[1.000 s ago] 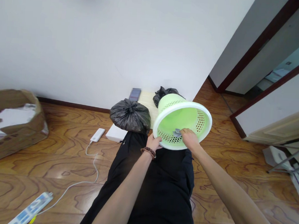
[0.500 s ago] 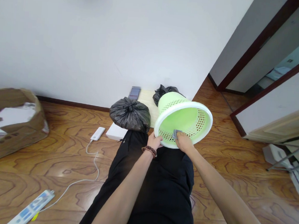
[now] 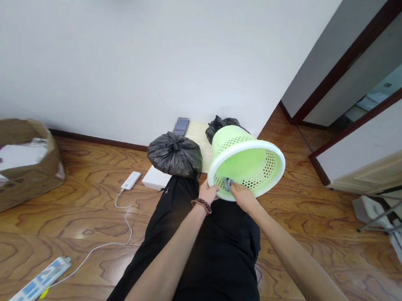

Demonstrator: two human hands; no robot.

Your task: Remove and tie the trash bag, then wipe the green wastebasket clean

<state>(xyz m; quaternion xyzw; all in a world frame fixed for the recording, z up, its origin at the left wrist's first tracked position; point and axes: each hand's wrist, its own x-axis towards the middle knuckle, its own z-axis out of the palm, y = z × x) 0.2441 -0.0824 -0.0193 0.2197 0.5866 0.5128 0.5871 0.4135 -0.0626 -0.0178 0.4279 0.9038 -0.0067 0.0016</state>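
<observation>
A light green basket [image 3: 245, 161] with a white rim and a perforated wall is tilted on its side above my lap, its mouth facing me. My left hand [image 3: 208, 191] grips the rim at its lower left. Inside the mouth, my right hand [image 3: 241, 194] is closed on a small grey cloth [image 3: 227, 183], which touches the lower left of the inner wall. A tied black bag [image 3: 175, 154] lies left of the basket, and another black bag [image 3: 224, 124] is partly hidden behind it.
An open cardboard box [image 3: 20, 187] stands at the far left. A white power bank [image 3: 131, 180] with a cable, a white box [image 3: 156, 178] and a power strip [image 3: 41, 281] lie on the wooden floor. A metal-legged rack [image 3: 391, 214] is at the right.
My right hand and the grey cloth have moved a little to the left along the inside of the basket. My left hand keeps its hold on the rim.
</observation>
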